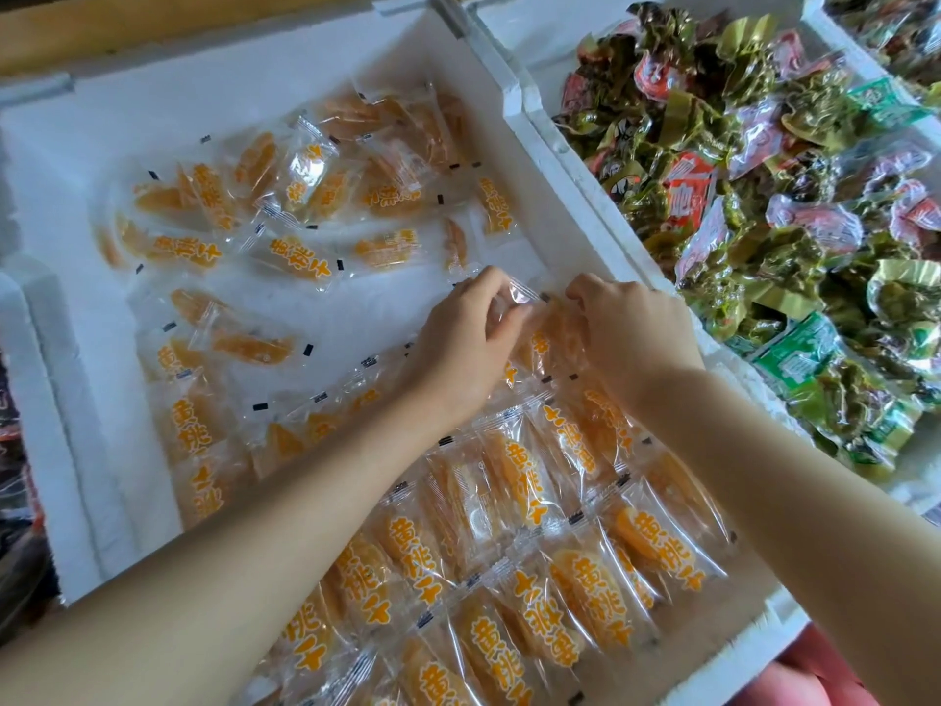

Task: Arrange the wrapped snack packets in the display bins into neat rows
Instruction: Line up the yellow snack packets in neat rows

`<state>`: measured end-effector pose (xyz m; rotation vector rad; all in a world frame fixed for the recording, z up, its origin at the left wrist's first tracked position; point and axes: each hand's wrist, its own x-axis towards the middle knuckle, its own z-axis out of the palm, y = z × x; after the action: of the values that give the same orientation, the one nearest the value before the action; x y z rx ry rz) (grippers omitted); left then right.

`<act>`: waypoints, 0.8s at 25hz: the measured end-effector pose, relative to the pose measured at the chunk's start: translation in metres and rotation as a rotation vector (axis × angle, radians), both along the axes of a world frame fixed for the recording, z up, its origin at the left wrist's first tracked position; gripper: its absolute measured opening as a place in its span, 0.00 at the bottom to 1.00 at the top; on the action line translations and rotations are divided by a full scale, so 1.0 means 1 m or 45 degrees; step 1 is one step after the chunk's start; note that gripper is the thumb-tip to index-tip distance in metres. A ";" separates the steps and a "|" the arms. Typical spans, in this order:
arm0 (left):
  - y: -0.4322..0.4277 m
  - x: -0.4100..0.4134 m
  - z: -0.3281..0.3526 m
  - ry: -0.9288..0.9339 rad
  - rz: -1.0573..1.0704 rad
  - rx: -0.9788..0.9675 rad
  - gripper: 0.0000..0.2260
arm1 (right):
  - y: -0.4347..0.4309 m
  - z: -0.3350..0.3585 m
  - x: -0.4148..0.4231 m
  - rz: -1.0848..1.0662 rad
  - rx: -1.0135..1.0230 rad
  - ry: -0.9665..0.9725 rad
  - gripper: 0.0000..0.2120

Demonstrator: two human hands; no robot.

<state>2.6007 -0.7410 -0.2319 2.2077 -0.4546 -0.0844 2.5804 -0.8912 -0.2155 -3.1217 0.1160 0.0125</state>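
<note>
We see both grips on one peach packet (546, 318) near the right wall of the white foam bin (514, 109); left grip (468, 338) pinches its clear end, right grip (636, 328) curls over the other side. Neat rows (560, 552) lie just nearer us; loose packets (305, 206) are scattered at the far end.

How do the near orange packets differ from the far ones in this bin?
Near clear-wrapped orange packets lie in overlapped rows, tightly packed; far clear-wrapped orange packets lie scattered at mixed angles, white foam bin floor bare between them. Both carry the same orange lettering.
</note>
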 end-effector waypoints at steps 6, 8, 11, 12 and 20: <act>-0.004 -0.009 0.021 0.370 0.305 -0.559 0.05 | -0.003 0.002 -0.026 0.042 0.664 -0.348 0.12; -0.007 -0.017 0.027 0.507 0.281 -0.677 0.06 | 0.003 0.007 -0.041 -0.011 1.088 -0.225 0.09; -0.010 -0.030 0.026 0.576 0.195 -0.729 0.06 | 0.004 0.011 -0.060 -0.160 1.495 -0.003 0.08; -0.012 -0.034 0.023 0.553 0.174 -0.688 0.06 | -0.001 0.012 -0.064 -0.179 1.486 0.028 0.08; -0.036 -0.068 0.015 0.530 -0.071 -0.500 0.09 | -0.032 0.011 -0.116 0.052 0.951 -0.082 0.19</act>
<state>2.5329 -0.7771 -0.2168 1.7323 -0.2699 -0.4383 2.4640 -0.9236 -0.2042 -2.3747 0.0326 -0.0359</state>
